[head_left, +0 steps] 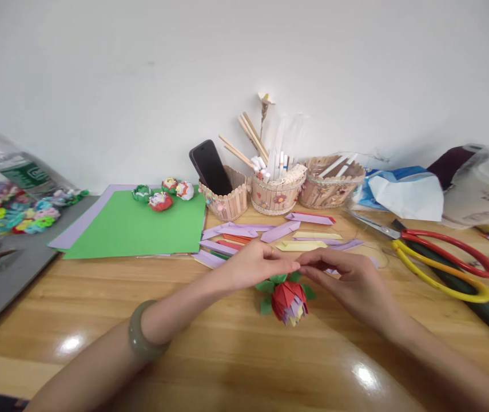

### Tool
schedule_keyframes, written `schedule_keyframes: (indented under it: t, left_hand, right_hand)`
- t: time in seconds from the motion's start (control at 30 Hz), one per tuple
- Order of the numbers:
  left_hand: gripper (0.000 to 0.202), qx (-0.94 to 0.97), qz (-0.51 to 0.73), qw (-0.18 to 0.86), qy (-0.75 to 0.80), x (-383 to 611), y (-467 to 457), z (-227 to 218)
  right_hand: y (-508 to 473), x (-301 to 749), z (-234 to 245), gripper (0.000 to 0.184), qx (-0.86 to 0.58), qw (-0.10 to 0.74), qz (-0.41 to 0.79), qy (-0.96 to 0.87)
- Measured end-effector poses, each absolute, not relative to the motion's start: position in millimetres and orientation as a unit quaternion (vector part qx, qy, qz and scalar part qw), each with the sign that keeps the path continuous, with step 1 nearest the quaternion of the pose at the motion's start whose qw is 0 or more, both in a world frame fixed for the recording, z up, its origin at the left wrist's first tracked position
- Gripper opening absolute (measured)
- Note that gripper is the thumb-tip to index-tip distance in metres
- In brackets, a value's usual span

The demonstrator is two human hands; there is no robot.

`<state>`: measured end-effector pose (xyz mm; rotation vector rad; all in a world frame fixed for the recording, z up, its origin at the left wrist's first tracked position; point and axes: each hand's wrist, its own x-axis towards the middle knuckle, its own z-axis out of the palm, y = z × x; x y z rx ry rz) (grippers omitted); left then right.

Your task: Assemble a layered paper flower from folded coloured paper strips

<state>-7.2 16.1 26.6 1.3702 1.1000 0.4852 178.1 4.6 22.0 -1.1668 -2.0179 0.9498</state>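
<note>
Wooden table point(210, 366), left hand point(250, 266) and right hand point(351, 274), folded-paper flower point(289, 298).
The table fills the lower view; above it both hands meet near the middle, each grip closed at the flower's leafy end, though the exact spot pinched is hidden by the fingers. Beyond the left forearm lies a green paper sheet point(128, 229), partly over a lilac one point(83, 220). Three craft-stick baskets point(278, 200) line the wall, the leftmost bearing a smartphone point(212, 163). Yellow-and-red-handled scissors point(404, 235) lie right of the hands. The flower, between and just below the fingertips, has red outer petals, lilac and pale yellow inner ones, and green leaves. Folded paper strips point(281, 231) scatter behind the hands; four little paper flowers point(160, 201) sit on the green sheet.
</note>
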Motion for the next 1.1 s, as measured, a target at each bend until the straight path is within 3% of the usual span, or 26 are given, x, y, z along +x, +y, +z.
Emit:
schedule_keyframes:
  t: [0.27,0.43,0.83,1.1]
  left_hand:
    - [0.023,0.566,0.245,0.634,0.467,-6,12,33]
    - [0.026,0.519,0.243,0.658,0.488,-4,11,32]
    - [0.028,0.63,0.226,0.546,0.504,-5,3,34]
    - [0.032,0.693,0.195,0.493,0.489,-3,-8,43]
  right_hand:
    - [7,179,18,0.017,-0.415,0.326,0.364,-0.768]
    - [8,179,16,0.014,-0.392,0.351,0.293,-0.798]
    - [8,179,12,0.008,-0.375,0.387,0.149,-0.829]
    - [2,179,14,0.008,-0.37,0.384,0.16,-0.831]
